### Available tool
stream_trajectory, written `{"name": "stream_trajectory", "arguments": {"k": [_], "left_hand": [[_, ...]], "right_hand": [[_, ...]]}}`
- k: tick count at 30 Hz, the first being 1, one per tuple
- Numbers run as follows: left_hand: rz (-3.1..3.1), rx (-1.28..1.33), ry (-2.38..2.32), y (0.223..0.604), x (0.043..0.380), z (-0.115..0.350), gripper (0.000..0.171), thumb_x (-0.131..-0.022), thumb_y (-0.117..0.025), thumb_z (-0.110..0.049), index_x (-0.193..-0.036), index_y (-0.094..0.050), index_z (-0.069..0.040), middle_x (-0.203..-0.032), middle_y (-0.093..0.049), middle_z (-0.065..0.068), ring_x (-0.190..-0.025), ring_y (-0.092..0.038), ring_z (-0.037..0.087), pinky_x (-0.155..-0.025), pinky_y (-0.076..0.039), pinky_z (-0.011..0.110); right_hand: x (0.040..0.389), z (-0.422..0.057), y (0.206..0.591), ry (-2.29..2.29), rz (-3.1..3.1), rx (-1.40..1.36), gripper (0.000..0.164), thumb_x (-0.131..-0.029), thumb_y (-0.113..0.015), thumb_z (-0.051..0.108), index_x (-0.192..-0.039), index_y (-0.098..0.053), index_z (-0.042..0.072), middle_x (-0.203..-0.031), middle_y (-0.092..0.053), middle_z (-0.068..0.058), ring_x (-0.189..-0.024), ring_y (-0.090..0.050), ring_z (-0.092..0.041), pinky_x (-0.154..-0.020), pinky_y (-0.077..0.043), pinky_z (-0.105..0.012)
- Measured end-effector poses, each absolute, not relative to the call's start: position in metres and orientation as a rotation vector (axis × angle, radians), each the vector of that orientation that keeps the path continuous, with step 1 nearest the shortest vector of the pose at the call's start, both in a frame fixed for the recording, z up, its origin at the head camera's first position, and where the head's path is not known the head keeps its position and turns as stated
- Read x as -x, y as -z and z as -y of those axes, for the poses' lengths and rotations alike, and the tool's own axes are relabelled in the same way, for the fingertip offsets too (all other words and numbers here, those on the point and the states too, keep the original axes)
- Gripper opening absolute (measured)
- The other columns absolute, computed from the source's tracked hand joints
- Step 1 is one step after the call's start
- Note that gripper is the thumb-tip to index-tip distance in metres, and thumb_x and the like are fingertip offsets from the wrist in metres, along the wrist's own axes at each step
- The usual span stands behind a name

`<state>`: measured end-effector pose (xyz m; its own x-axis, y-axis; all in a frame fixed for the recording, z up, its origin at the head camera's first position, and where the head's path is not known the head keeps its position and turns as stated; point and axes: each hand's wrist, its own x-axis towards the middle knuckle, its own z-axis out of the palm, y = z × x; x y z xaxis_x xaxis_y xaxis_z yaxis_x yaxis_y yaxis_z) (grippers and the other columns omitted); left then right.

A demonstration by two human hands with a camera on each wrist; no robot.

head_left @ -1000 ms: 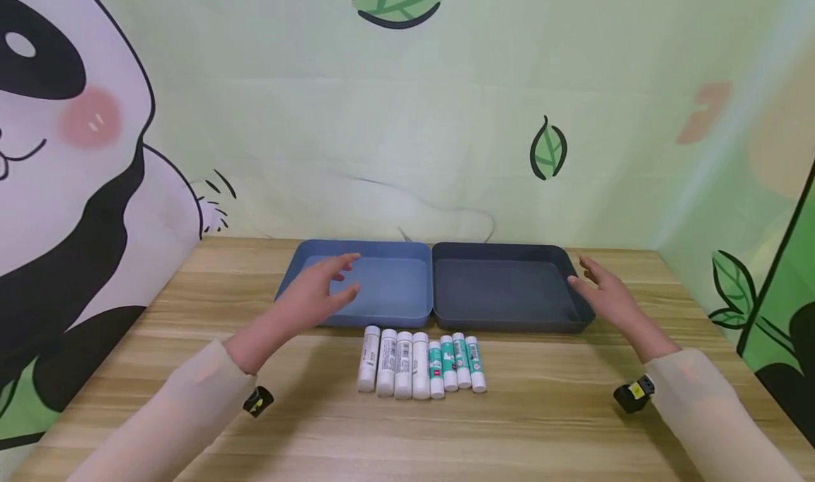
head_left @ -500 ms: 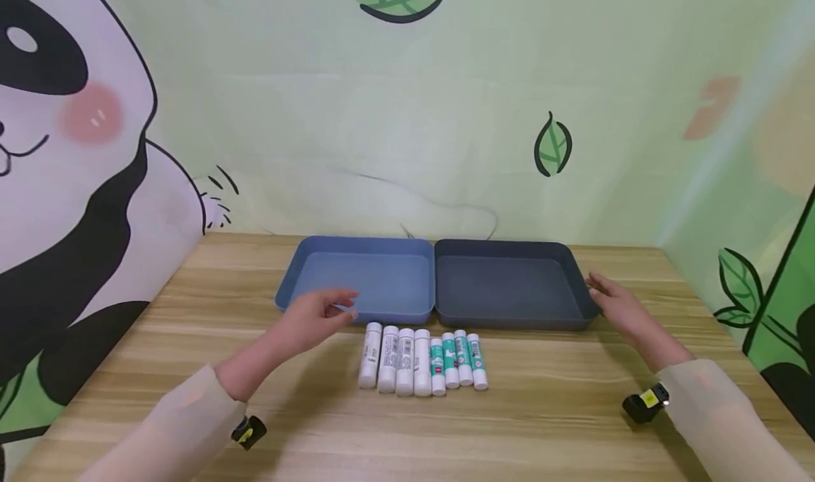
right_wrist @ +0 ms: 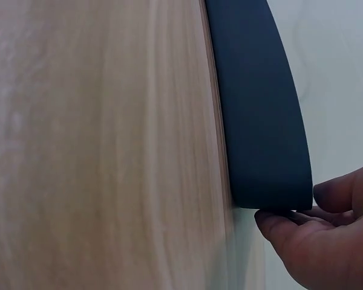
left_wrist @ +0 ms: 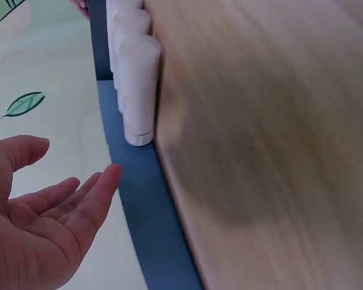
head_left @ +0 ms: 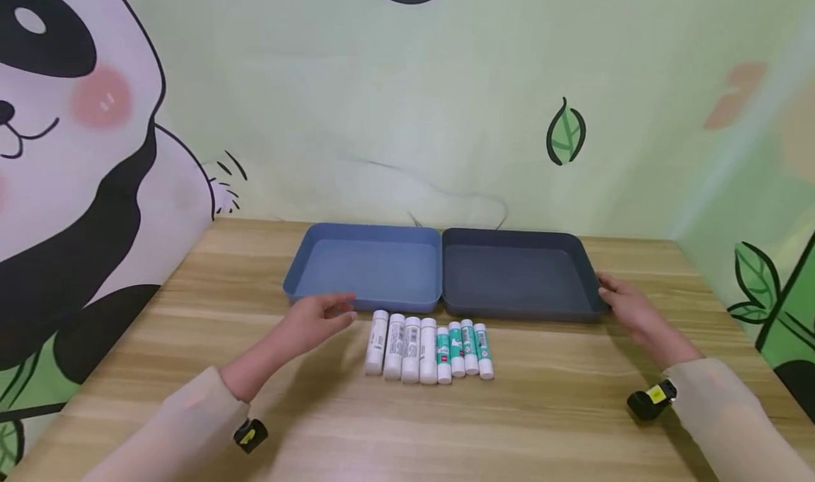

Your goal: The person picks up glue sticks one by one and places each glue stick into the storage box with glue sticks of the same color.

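A row of glue sticks stands side by side on the table: several larger white glue sticks (head_left: pixel 410 349) on the left, several smaller teal-and-white glue sticks (head_left: pixel 470 347) on the right. Behind them lie a blue tray (head_left: pixel 376 303) and a dark navy tray (head_left: pixel 525 310), edge to edge. My left hand (head_left: pixel 315 324) hovers near the blue tray's front edge, left of the row, thumb and fingers apart, holding nothing. My right hand (head_left: pixel 630 313) touches the navy tray's right outer wall; in the right wrist view its fingertips (right_wrist: pixel 272 222) lie against that end, thumb beside the rim.
The wooden table (head_left: pixel 446 432) meets a printed backdrop (head_left: pixel 407 114) with a panda and leaves, just behind the trays. A small black wrist camera (head_left: pixel 250 436) hangs below the left sleeve, another black wrist camera (head_left: pixel 651 400) by the right sleeve.
My left hand has come down from over the blue tray to its front edge. My right hand has lowered onto the navy tray's right end. The view has tilted down slightly.
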<state>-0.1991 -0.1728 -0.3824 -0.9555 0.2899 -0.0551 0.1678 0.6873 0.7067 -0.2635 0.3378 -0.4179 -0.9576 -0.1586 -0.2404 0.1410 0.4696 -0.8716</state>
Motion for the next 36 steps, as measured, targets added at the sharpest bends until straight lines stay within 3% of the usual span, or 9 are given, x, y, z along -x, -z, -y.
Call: {"name": "stream_trajectory", "arguments": {"k": [3, 5, 9, 13, 16, 20, 23, 30, 36], "left_hand": [[-2.687, -0.354, -1.168, 0.387, 0.2, 0.172, 0.049, -0.101, -0.061, -0.018, -0.142, -0.054, 0.007, -0.125, -0.071, 0.024, -0.114, -0.069, 0.039, -0.09, -0.061, 0.043], [-2.671, -0.359, -1.179, 0.39, 0.2, 0.172, 0.05, -0.099, -0.062, -0.018, -0.141, -0.055, 0.008, -0.125, -0.071, 0.025, -0.115, -0.069, 0.041, -0.093, -0.06, 0.045], [-2.645, -0.331, -1.193, 0.395, 0.202, 0.17, 0.05, -0.098, -0.064, -0.017, -0.139, -0.056, 0.009, -0.123, -0.071, 0.026, -0.114, -0.07, 0.038, -0.093, -0.06, 0.043], [-2.547, -0.242, -1.269, 0.395, 0.202, 0.166, 0.05, -0.097, -0.064, -0.014, -0.138, -0.055, 0.013, -0.12, -0.072, 0.028, -0.102, -0.074, 0.031, -0.088, -0.062, 0.039], [-2.478, -0.185, -1.329, 0.395, 0.202, 0.163, 0.051, -0.096, -0.064, -0.011, -0.137, -0.054, 0.016, -0.116, -0.073, 0.029, -0.094, -0.076, 0.029, -0.085, -0.063, 0.038], [-2.437, -0.136, -1.347, 0.397, 0.203, 0.159, 0.051, -0.095, -0.066, -0.011, -0.136, -0.054, 0.017, -0.112, -0.074, 0.029, -0.088, -0.075, 0.022, -0.083, -0.063, 0.036], [-2.405, -0.064, -1.338, 0.4, 0.206, 0.155, 0.051, -0.094, -0.068, -0.012, -0.135, -0.056, 0.016, -0.11, -0.075, 0.026, -0.085, -0.073, 0.016, -0.082, -0.062, 0.031], [-2.346, 0.072, -1.309, 0.399, 0.213, 0.147, 0.05, -0.094, -0.07, -0.014, -0.136, -0.058, 0.011, -0.096, -0.075, 0.013, -0.08, -0.066, 0.009, -0.077, -0.06, 0.025], [-2.279, 0.138, -1.36, 0.398, 0.214, 0.139, 0.049, -0.093, -0.07, -0.009, -0.134, -0.056, 0.014, -0.085, -0.072, 0.004, -0.068, -0.063, 0.005, -0.068, -0.057, 0.02]], "right_hand": [[0.265, -0.338, 0.419, 1.488, -2.433, 0.049, 0.054, -0.109, -0.017, 0.003, -0.155, 0.006, -0.015, -0.161, -0.002, -0.043, -0.149, -0.016, -0.053, -0.092, -0.045, -0.009], [0.265, -0.338, 0.42, 1.497, -2.428, 0.062, 0.055, -0.108, -0.018, 0.0, -0.155, 0.005, -0.016, -0.16, -0.003, -0.044, -0.147, -0.018, -0.053, -0.082, -0.041, -0.003], [0.264, -0.337, 0.418, 1.477, -2.437, 0.045, 0.054, -0.108, -0.018, 0.0, -0.155, 0.004, -0.014, -0.161, -0.005, -0.043, -0.148, -0.02, -0.051, -0.087, -0.045, -0.006], [0.263, -0.335, 0.415, 1.476, -2.428, -0.003, 0.054, -0.108, -0.016, 0.001, -0.157, 0.005, -0.011, -0.162, -0.004, -0.041, -0.151, -0.016, -0.051, -0.117, -0.043, -0.031], [0.263, -0.333, 0.414, 1.46, -2.439, -0.026, 0.054, -0.108, -0.016, 0.002, -0.157, 0.003, -0.009, -0.163, -0.006, -0.04, -0.151, -0.017, -0.049, -0.12, -0.041, -0.035], [0.262, -0.333, 0.414, 1.442, -2.456, -0.026, 0.053, -0.109, -0.017, 0.003, -0.157, 0.001, -0.01, -0.162, -0.01, -0.04, -0.147, -0.033, -0.038, -0.093, -0.047, -0.007], [0.261, -0.334, 0.414, 1.464, -2.439, -0.025, 0.054, -0.109, -0.017, 0.003, -0.157, 0.001, -0.011, -0.162, -0.008, -0.041, -0.146, -0.036, -0.034, -0.084, -0.045, -0.002], [0.261, -0.335, 0.417, 1.482, -2.409, -0.013, 0.054, -0.109, -0.015, 0.004, -0.157, 0.005, -0.01, -0.162, -0.005, -0.041, -0.149, -0.024, -0.045, -0.083, -0.043, -0.001], [0.263, -0.335, 0.417, 1.52, -2.38, -0.019, 0.054, -0.108, -0.013, 0.003, -0.157, 0.007, -0.01, -0.163, -0.001, -0.04, -0.151, -0.012, -0.052, -0.094, -0.047, -0.006]]}}
